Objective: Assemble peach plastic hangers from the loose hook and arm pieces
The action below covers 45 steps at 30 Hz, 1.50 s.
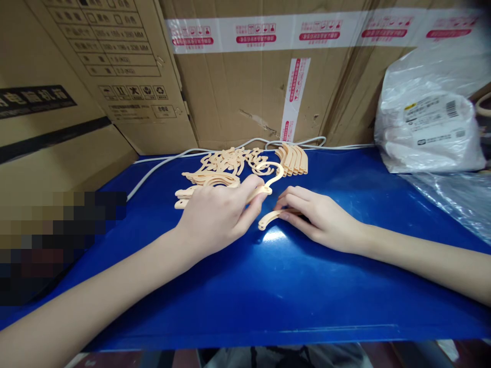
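My left hand [220, 212] is closed around a cream plastic hanger arm with a curved hook [276, 176] rising from its end. Most of that arm is hidden by the fingers. Slightly lower and to the right, my right hand [316, 212] pinches another curved hanger arm [270, 219], its forked end pointing left. The two pieces are apart. Behind my left hand lies a stack of hanger arms [210, 178], partly covered by the hand. Farther back is a loose pile of hooks [224, 161], and a neat row of hanger arms [293, 159] lies right of it.
Everything rests on a blue tabletop [249, 296]. Cardboard boxes [238, 92] wall the back and left side. A white cable [157, 159] runs along the rear edge. Clear plastic bags with white packages [429, 122] stand at the right rear.
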{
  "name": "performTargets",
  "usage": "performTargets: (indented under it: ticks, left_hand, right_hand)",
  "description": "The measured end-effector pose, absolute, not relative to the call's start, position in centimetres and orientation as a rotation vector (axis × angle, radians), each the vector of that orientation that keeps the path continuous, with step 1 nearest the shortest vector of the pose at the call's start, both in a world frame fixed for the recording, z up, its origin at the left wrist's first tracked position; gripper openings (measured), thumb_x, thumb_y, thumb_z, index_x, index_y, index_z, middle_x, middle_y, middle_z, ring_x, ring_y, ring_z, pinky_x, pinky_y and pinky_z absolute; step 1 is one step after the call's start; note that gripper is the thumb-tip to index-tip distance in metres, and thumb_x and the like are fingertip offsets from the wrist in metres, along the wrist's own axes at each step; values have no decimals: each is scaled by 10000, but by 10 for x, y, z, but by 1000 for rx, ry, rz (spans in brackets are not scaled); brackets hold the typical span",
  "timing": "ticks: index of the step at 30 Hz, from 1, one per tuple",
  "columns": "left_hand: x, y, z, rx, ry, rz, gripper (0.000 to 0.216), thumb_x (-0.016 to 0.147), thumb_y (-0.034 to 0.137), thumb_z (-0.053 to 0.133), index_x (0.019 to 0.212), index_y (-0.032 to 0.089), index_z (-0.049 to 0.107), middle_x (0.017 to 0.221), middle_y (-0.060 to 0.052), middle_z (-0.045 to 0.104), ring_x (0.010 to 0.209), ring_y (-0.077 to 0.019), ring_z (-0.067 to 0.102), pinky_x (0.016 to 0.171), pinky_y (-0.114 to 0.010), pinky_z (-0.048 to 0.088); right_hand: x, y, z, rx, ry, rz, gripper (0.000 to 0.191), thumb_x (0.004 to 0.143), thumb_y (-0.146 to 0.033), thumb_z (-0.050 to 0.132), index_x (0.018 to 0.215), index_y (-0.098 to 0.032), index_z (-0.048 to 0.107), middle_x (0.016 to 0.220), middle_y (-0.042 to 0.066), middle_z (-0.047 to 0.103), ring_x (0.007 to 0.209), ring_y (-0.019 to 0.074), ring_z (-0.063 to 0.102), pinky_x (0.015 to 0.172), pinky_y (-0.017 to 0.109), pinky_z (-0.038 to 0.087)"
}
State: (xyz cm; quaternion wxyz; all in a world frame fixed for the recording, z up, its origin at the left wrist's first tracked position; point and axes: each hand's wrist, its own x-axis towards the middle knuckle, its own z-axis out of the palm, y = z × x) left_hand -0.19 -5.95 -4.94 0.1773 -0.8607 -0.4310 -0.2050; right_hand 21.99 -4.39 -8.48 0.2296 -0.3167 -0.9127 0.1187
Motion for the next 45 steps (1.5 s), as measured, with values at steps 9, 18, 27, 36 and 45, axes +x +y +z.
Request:
performTargets:
  ticks: [9,18,27,36,45]
  left_hand:
    - [1,-60,-45,-2653,-1438,-738,210,948,315,418,956,202,595,736,28,673,643,-131,616,525,-226,346]
    - [4,-63,-44,-3049,-1688,-1162,169,907,349,535,934,187,575,792,16,636,604,-88,584,503,-193,464]
    - [5,-61,-43,-3309,-1859,-1389,223,848,365,619,785,158,566,711,38,573,598,-65,543,464,-134,462]
    - [7,-61,-42,-3339,-1922,-1307,223,747,307,730,695,129,608,724,18,637,648,-71,578,572,-157,464]
    - [5,-58,-42,-3385,-1902,-1450,153,792,304,675,850,167,639,769,23,614,599,-62,549,470,-119,434]
  right_hand:
    - [225,-47,-85,-891,-2456,445,171,1002,-271,279,990,-213,440,823,16,565,711,133,536,677,264,409]
    - [223,-49,-80,-965,-2453,528,250,970,-446,392,1035,-217,469,570,-71,481,467,95,438,490,225,280]
    - [223,-47,-83,-875,-2495,446,201,975,-343,425,896,-187,526,730,-21,572,603,86,520,579,199,352]
    - [223,-47,-84,-801,-2531,341,236,975,-316,420,987,-169,604,890,33,665,777,120,605,691,209,416]
    - [223,-47,-84,-814,-2515,299,245,966,-329,447,898,-160,610,791,20,628,693,101,584,625,199,399]
